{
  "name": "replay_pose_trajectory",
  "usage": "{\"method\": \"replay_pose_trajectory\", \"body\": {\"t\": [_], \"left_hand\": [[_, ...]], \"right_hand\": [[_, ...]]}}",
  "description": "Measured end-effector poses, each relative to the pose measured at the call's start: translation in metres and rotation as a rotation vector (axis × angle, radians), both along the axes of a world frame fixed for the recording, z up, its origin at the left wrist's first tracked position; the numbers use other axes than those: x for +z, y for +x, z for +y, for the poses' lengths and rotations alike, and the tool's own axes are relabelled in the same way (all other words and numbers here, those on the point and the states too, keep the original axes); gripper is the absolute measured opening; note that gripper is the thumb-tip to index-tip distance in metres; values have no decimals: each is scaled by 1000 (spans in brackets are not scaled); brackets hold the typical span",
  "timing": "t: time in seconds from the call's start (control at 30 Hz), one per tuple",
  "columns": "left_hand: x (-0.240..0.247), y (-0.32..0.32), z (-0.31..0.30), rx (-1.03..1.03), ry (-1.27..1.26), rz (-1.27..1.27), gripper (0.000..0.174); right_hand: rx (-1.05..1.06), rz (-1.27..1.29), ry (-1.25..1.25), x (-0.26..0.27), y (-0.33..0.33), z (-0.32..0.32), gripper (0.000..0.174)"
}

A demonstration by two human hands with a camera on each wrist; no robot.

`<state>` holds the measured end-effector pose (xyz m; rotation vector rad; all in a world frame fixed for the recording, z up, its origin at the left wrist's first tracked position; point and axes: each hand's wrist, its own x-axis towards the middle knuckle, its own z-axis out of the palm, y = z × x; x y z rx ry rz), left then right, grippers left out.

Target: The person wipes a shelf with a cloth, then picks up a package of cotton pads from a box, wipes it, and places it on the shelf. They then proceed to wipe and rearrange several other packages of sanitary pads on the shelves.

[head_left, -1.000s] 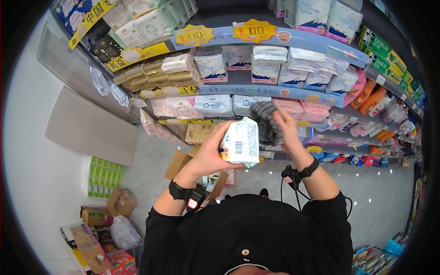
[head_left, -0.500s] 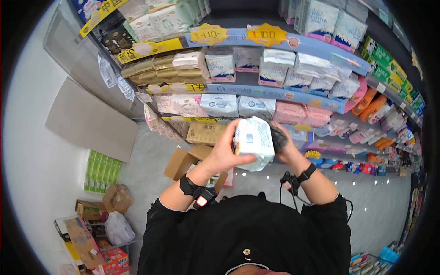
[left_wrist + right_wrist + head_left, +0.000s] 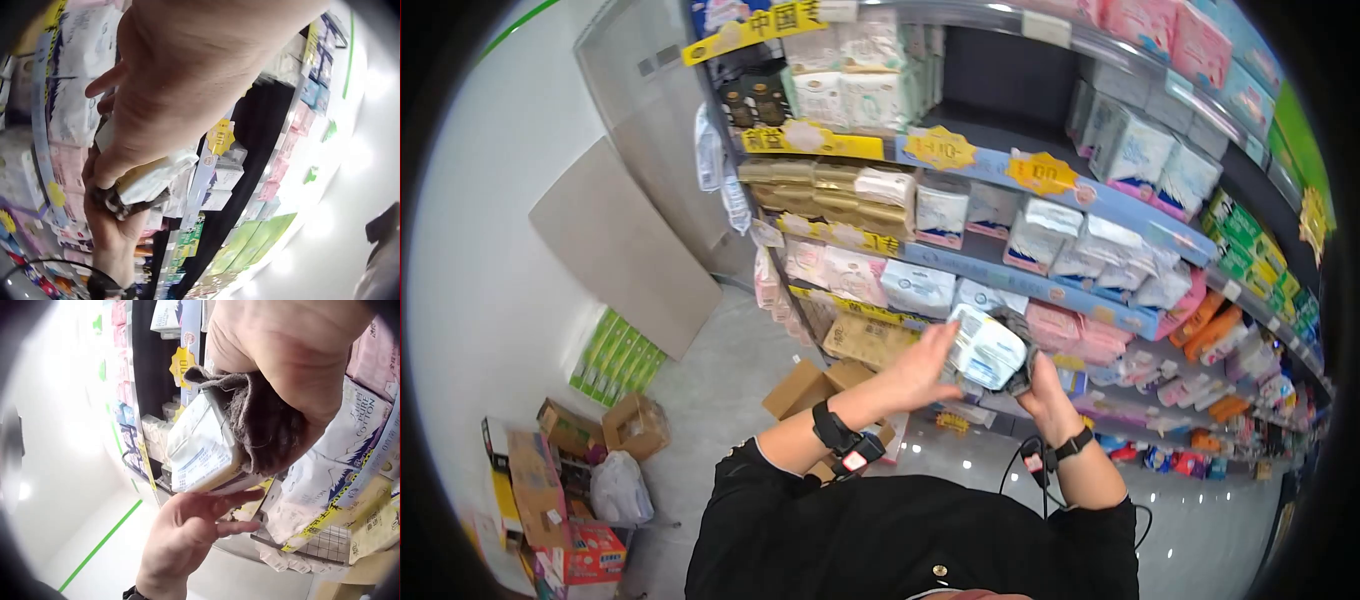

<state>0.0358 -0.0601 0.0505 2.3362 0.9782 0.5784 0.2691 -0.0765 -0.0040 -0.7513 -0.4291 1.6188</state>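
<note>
Head view shows a person's two hands at a pale pack [image 3: 990,352], held up in front of the shelves [image 3: 1005,90]. The right hand [image 3: 1048,392], on the pack's right side, has its fingers curled round a dark cloth [image 3: 269,425], which lies against the pack. Right wrist view shows the cloth bunched between that palm and the pack. The left hand [image 3: 920,365], on the pack's left side, has its fingers loosely extended and released rather than clenched; they lie along the pack's edge, and how firmly they touch it cannot be told. Just behind the pack is a blue-white packet [image 3: 917,287], with pink packets [image 3: 1090,335] to the pack's right. Gold packets [image 3: 830,205] stand above and left of the pack, and orange bottles [image 3: 1205,325] well to its right. An open carton [image 3: 800,388] sits on the floor, below and left of the pack
</note>
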Motion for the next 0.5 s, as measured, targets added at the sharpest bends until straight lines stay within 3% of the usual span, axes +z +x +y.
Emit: {"method": "replay_pose_trajectory", "body": {"t": [0.03, 0.07, 0.1, 0.13, 0.23, 0.33, 0.4, 0.47, 0.5], "left_hand": [[-14, 0, 10, 91, 61, 29, 93], [-8, -5, 13, 100, 352, 51, 96], [-1, -5, 15, 114, 479, -36, 96], [12, -2, 11, 119, 502, -89, 98], [30, 2, 12, -141, 600, -113, 89], [36, -1, 2, -48, 279, -257, 74], [15, -3, 11, 23, -176, -670, 68], [2, -5, 24, 63, -273, -801, 59], [-2, -3, 27, 90, -461, -944, 54]], "right_hand": [[82, -33, -29, 3, -2, 1, 38], [145, -58, -70, 5, -2, -2, 39], [171, -118, -59, 12, -4, -3, 38], [188, -173, -52, 22, -8, 0, 38], [238, -159, -4, 27, -14, 9, 37], [141, -247, 70, 48, -12, 11, 34], [25, -194, 184, 64, -6, 8, 39], [-113, -248, 319, 74, -5, 4, 42], [-103, -249, 316, 75, -7, 2, 42]]}}
